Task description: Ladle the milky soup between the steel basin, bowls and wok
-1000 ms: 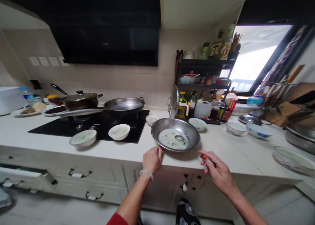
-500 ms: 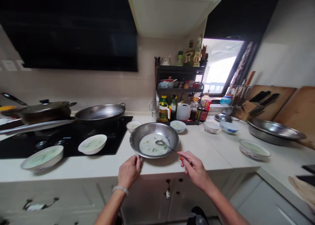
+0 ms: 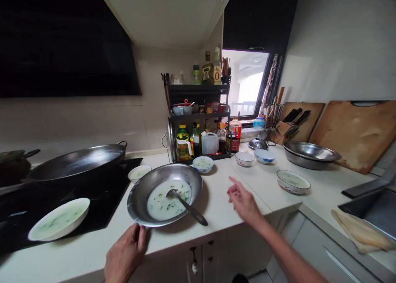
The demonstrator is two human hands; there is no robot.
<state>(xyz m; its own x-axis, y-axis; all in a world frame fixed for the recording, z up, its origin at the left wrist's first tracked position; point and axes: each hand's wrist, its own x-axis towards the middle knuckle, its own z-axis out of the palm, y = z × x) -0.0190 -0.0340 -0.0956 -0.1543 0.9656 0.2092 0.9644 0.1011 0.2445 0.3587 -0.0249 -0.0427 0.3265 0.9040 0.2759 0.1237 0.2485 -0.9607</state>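
A wide metal basin [image 3: 195, 184] holds white soup with green bits. A metal spoon [image 3: 193, 213] leans in it, its bowl in the soup and its dark handle resting over the near right rim. At the basin's near left edge, my left hand [image 3: 125, 250] is closed, thumb and fingers on the rim. My right hand [image 3: 244, 202] is empty above the counter, right of the basin, index finger stretched out and the others loosely bent. Beyond it stand a small flowered bowl [image 3: 244, 159] and a blue-patterned bowl [image 3: 265, 156].
Filled bowls surround the basin: a white bowl [image 3: 58, 219] by the hob, a small bowl [image 3: 140, 173], a blue-rimmed bowl [image 3: 203, 164] and a flowered bowl [image 3: 293, 182]. A wok [image 3: 80, 163] sits left, a condiment rack [image 3: 198, 114] behind, stacked basins [image 3: 311, 155] and a cloth [image 3: 360, 229] right.
My right hand has let go of the spoon, which now rests on the basin's rim. The view has turned right. My left hand stays at the basin's edge.
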